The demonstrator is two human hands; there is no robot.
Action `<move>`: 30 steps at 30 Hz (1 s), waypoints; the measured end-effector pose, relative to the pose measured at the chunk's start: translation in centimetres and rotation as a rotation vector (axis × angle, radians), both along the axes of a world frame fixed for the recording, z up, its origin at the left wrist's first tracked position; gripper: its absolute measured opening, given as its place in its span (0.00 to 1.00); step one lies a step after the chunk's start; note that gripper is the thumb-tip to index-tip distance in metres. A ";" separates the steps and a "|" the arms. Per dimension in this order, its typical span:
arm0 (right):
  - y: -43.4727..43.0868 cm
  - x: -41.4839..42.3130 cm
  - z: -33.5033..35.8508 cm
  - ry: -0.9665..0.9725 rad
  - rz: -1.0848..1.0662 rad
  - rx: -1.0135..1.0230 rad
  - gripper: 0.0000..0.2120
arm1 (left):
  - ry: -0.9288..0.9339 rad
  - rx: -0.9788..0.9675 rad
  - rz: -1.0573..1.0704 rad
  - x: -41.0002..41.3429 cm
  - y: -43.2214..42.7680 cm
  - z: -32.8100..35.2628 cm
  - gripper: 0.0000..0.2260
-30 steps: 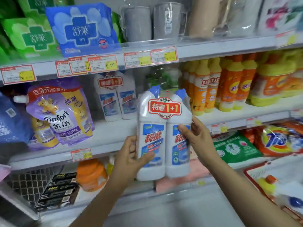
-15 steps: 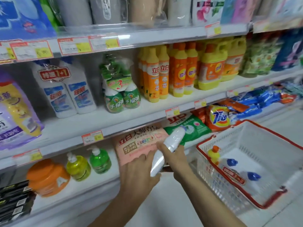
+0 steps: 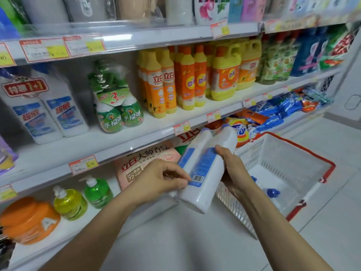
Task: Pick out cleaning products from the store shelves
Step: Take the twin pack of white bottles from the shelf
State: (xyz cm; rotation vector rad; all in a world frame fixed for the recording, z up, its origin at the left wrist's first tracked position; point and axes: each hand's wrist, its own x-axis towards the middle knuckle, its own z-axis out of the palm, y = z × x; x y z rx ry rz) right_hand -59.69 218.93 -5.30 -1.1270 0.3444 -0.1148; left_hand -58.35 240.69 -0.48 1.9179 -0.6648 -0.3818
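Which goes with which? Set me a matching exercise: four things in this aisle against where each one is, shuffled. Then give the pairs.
Things
1. twin-pack of white bottles
2. orange tub
3. green spray bottles
4. white basket

Places
a. bottom shelf, far left
b. on the floor, right of the shelves
c. held by the left hand and right hand
d. middle shelf, left of the yellow-orange bottles

Pairs: 1-c, 2-a, 3-d, 4-b
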 end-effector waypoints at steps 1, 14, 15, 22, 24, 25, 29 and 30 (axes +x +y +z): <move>-0.3 -0.3 0.0 0.004 -0.006 0.002 0.29 | 0.010 -0.021 0.011 0.0 -0.5 0.0 0.08; -2.4 -2.6 2.9 -0.078 -0.319 -0.331 0.17 | -0.557 0.600 0.144 -3.8 -10.2 -0.2 0.43; -2.5 -2.8 3.1 -0.083 -0.354 -0.391 0.16 | -0.630 0.626 0.189 -3.8 -11.3 -0.5 0.40; -5.8 -4.4 3.4 -0.060 -0.275 -0.656 0.22 | -0.611 0.233 0.221 -1.1 -13.5 -2.1 0.16; -7.8 -4.9 3.6 -0.047 -0.262 -0.722 0.19 | -0.350 0.076 0.188 -0.1 -13.3 -2.5 0.14; -9.0 -4.8 3.7 -0.033 -0.297 -0.788 0.20 | -0.225 0.014 0.163 0.3 -13.2 -2.7 0.14; -13.6 -4.7 4.3 0.069 -0.378 -1.008 0.30 | 0.117 -0.129 -0.034 0.7 -13.9 -3.0 0.14; -14.4 -4.9 4.5 0.090 -0.325 -0.975 0.34 | 0.159 -0.142 -0.094 0.6 -14.1 -3.1 0.14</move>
